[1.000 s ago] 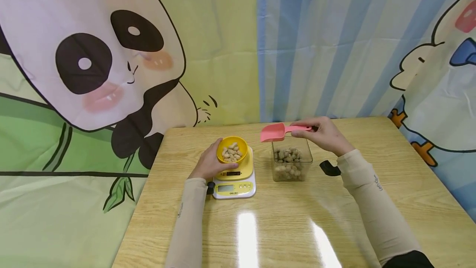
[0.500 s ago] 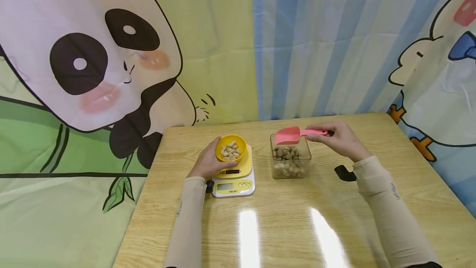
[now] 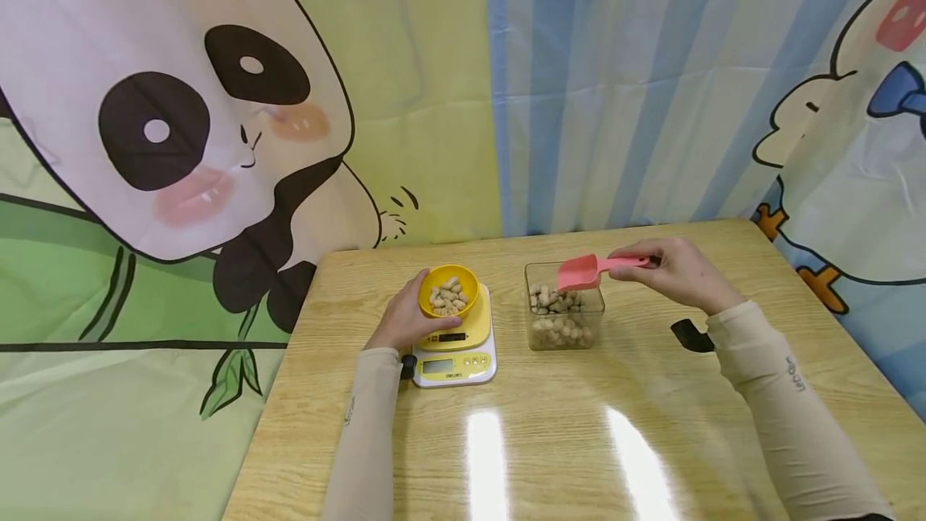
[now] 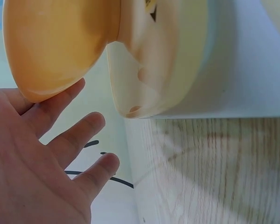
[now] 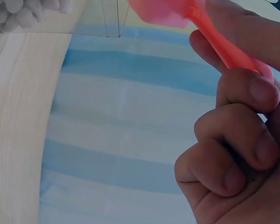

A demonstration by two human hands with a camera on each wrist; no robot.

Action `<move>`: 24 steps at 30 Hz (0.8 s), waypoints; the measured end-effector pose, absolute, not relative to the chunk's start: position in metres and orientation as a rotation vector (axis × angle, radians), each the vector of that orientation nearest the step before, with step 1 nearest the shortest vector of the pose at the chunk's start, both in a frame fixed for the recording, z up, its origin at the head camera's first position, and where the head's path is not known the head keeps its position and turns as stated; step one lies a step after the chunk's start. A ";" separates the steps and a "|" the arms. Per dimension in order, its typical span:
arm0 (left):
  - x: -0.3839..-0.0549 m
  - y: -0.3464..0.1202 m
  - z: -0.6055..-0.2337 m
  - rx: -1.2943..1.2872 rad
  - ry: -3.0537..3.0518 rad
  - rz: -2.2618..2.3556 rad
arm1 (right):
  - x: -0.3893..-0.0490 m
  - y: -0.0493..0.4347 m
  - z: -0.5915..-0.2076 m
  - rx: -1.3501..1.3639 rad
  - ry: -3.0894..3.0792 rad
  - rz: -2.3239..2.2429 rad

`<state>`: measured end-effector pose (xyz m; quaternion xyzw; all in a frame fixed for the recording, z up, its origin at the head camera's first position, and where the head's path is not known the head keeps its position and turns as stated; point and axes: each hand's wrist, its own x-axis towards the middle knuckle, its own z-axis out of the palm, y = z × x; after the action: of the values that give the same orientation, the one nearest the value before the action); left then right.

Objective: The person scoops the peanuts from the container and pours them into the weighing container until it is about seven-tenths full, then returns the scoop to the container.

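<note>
A yellow bowl (image 3: 463, 293) of peanuts (image 3: 448, 296) sits over the yellow-topped kitchen scale (image 3: 456, 373). My left hand (image 3: 399, 318) holds this bowl from the left, thumb along its near side and fingers round the far left. In the left wrist view the lower fingers (image 4: 79, 135) spread apart below the bowl's wall (image 4: 60, 42). Between thumb and fingers, my right hand (image 3: 676, 272) grips the handle of a pink scoop (image 3: 579, 272). The scoop's blade is over the clear square container (image 3: 600, 310), which holds more peanuts (image 3: 560, 334). In the right wrist view the other fingers (image 5: 233, 140) curl into the palm.
Scale and container stand apart on a wooden table (image 3: 550, 441). Behind the table's back edge hangs a printed curtain (image 3: 427, 103) with a panda and blue stripes. A black strap end (image 3: 692, 336) sticks out by the right wrist.
My right hand has moved right, bringing the scoop from the container's left side to over its opening and slightly lower. The left hand and bowl have stayed in place.
</note>
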<state>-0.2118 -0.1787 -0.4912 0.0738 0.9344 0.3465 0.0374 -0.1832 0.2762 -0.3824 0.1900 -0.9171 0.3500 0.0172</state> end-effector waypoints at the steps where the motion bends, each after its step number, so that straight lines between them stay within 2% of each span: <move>1: -0.212 -0.179 -0.491 0.227 2.868 1.063 | -0.183 0.276 -0.382 0.604 -2.850 1.077; 18: -0.209 -0.171 -0.481 0.213 2.868 1.046 | -0.184 0.273 -0.385 0.671 -2.890 1.028; 24: -0.210 -0.158 -0.461 0.389 2.972 0.958 | -0.185 0.272 -0.386 0.665 -2.895 1.037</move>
<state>-0.2098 -0.1576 -0.4608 0.1235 0.9445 0.3045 -0.0027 -0.1854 0.2716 -0.3861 0.2113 -0.9202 0.3296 -0.0024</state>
